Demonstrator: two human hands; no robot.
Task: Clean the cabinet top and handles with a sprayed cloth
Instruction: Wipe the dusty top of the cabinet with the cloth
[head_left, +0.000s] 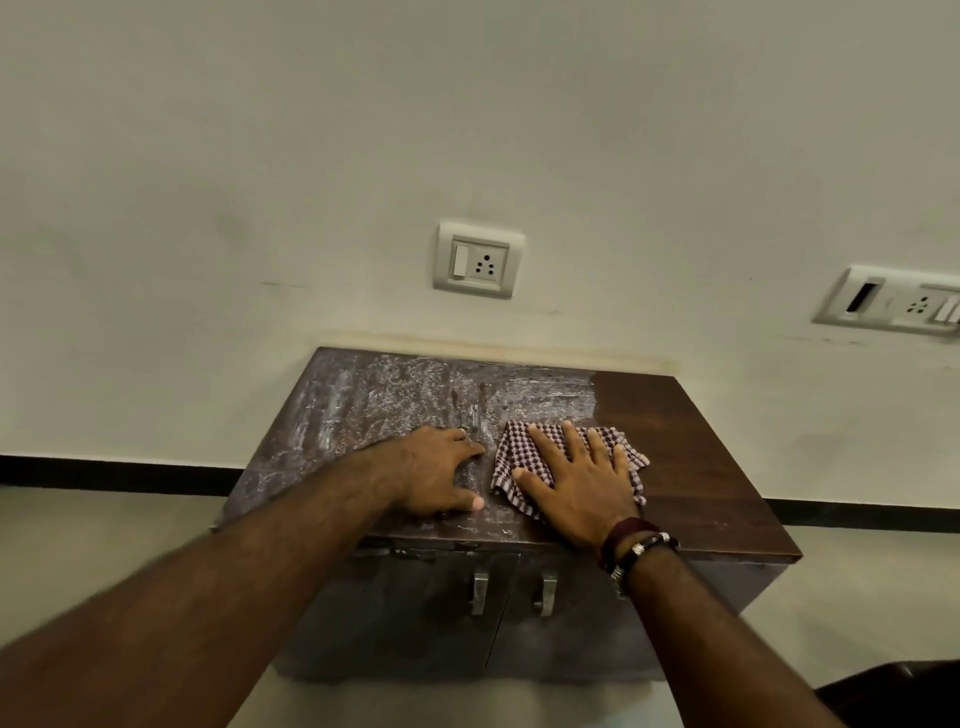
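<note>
A low dark wooden cabinet stands against the wall; its top (691, 441) is dusty white on the left and middle and dark brown on the right. A checked maroon-and-white cloth (511, 447) lies on the top near the middle. My right hand (576, 480) presses flat on the cloth with fingers spread. My left hand (441, 470) rests on the dusty top just left of the cloth, fingers lightly bent, holding nothing. Two metal handles, the left handle (480, 592) and the right handle (546, 593), hang on the front doors below my hands.
A wall socket with a switch (478, 260) sits above the cabinet, and a second socket plate (893, 304) is at the right edge. A black skirting strip (104, 470) runs along the wall foot. Pale floor lies on both sides. A dark object (898, 691) fills the bottom right corner.
</note>
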